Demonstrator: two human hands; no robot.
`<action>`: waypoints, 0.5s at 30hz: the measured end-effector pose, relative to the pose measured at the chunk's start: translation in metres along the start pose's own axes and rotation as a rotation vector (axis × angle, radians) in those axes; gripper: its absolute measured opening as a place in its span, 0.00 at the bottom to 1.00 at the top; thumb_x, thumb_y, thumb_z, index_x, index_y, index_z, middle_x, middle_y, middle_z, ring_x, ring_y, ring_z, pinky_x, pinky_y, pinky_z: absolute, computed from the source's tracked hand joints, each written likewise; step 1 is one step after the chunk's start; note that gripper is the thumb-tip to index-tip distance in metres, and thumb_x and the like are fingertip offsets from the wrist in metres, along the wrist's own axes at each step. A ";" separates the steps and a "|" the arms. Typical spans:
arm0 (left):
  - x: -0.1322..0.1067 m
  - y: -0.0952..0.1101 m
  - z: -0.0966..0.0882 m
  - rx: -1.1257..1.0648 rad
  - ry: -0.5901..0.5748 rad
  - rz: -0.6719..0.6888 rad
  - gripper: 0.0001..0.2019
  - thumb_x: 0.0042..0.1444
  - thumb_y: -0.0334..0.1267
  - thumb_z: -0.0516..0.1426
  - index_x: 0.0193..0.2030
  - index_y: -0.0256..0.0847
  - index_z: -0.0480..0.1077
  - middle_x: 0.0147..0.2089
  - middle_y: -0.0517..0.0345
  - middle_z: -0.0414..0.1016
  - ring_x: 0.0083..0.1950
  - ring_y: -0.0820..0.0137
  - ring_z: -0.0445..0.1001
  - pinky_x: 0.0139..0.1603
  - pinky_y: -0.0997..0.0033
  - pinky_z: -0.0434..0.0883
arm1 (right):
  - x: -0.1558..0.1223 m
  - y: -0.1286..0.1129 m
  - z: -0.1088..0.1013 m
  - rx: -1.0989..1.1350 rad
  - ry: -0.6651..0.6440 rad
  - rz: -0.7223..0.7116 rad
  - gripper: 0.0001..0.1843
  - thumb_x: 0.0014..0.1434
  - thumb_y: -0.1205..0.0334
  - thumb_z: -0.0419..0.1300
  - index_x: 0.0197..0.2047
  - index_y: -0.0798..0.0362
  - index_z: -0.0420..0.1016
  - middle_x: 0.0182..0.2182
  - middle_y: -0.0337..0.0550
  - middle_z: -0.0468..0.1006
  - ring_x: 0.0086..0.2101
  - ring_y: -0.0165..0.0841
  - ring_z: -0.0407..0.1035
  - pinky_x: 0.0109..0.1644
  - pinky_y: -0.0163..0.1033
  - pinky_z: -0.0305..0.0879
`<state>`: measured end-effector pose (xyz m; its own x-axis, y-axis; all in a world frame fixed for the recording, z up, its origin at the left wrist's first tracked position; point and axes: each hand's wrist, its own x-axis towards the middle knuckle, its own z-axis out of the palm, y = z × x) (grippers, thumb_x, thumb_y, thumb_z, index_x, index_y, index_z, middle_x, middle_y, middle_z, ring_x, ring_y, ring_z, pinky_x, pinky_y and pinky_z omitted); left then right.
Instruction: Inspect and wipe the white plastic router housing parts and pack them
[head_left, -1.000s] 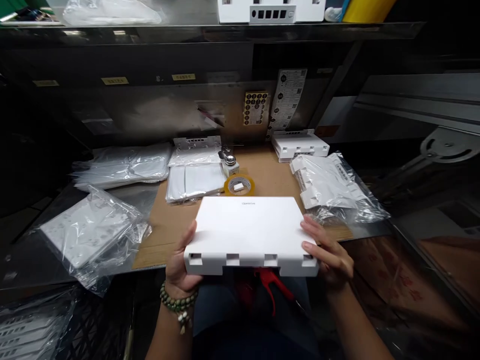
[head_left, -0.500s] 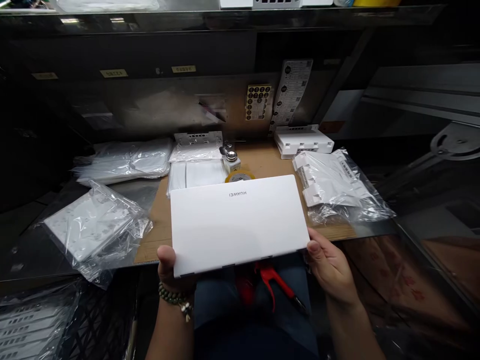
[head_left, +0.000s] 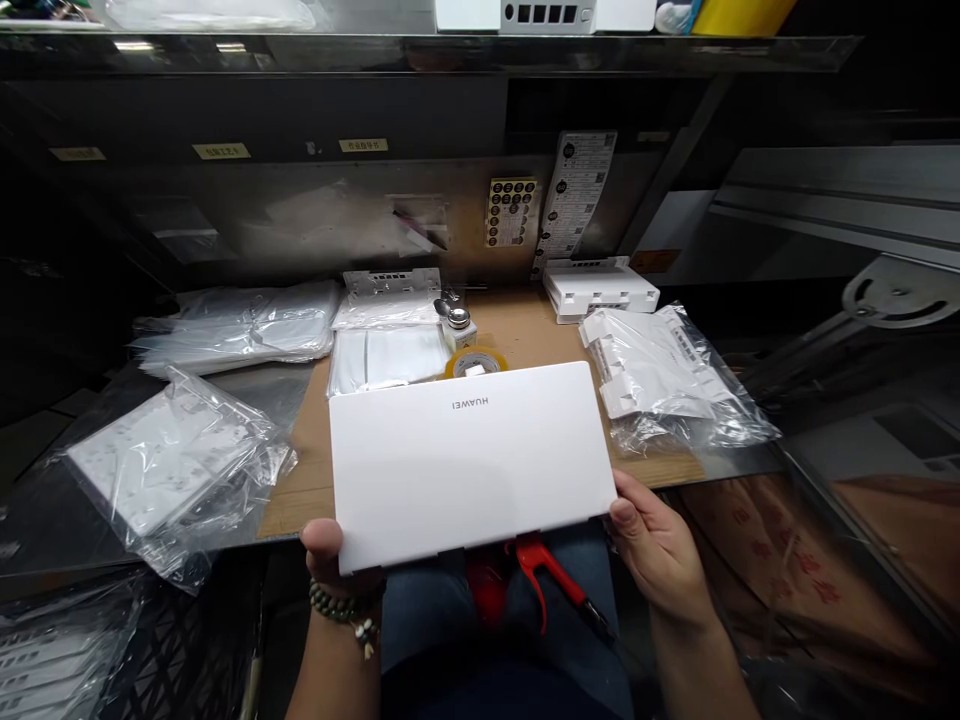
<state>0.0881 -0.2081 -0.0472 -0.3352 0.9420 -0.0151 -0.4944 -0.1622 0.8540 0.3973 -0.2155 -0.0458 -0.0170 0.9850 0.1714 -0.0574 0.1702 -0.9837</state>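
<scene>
I hold a flat white plastic cover (head_left: 469, 460) with a small logo near its far edge, tilted so its smooth top faces me. My left hand (head_left: 324, 548), with a bead bracelet on the wrist, grips its near left corner. My right hand (head_left: 652, 545) grips the near right corner, thumb on the edge. The cover hangs over the front of the cardboard-topped bench (head_left: 525, 335). A red-handled tool (head_left: 547, 580) lies on my lap below it.
A yellow tape roll (head_left: 469, 362) and a small metal-capped bottle (head_left: 459, 322) sit behind the cover. Bagged white parts lie at left (head_left: 172, 460), back left (head_left: 240, 325), centre (head_left: 386, 355) and right (head_left: 660, 375). Stacked white covers (head_left: 600, 288) stand at the back right.
The cover's near edge with its notches faced me a second ago. It has since been tipped up so the smooth top shows, and both hands have shifted to its near corners.
</scene>
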 end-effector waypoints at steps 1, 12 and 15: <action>0.000 0.000 0.000 0.012 0.002 0.006 0.49 0.46 0.80 0.54 0.69 0.51 0.67 0.69 0.45 0.71 0.70 0.33 0.65 0.63 0.34 0.74 | 0.000 0.000 0.000 0.001 -0.003 0.003 0.23 0.68 0.47 0.61 0.62 0.46 0.78 0.55 0.49 0.83 0.54 0.46 0.79 0.60 0.50 0.76; 0.000 -0.014 -0.013 -0.068 -0.031 -0.015 0.52 0.45 0.82 0.53 0.71 0.55 0.63 0.75 0.53 0.62 0.74 0.35 0.59 0.65 0.36 0.73 | -0.002 0.001 -0.001 -0.007 -0.008 -0.001 0.21 0.70 0.50 0.60 0.63 0.44 0.78 0.55 0.48 0.83 0.54 0.45 0.79 0.60 0.48 0.77; -0.001 -0.018 -0.018 -0.078 -0.050 -0.003 0.50 0.46 0.82 0.52 0.71 0.59 0.63 0.74 0.54 0.65 0.74 0.37 0.60 0.65 0.33 0.72 | -0.002 0.002 -0.001 -0.003 -0.010 0.016 0.22 0.70 0.49 0.60 0.63 0.45 0.78 0.55 0.49 0.83 0.54 0.46 0.79 0.59 0.49 0.77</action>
<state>0.0830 -0.2117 -0.0720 -0.2944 0.9556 0.0102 -0.5571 -0.1803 0.8107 0.3986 -0.2175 -0.0483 -0.0284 0.9873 0.1565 -0.0537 0.1548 -0.9865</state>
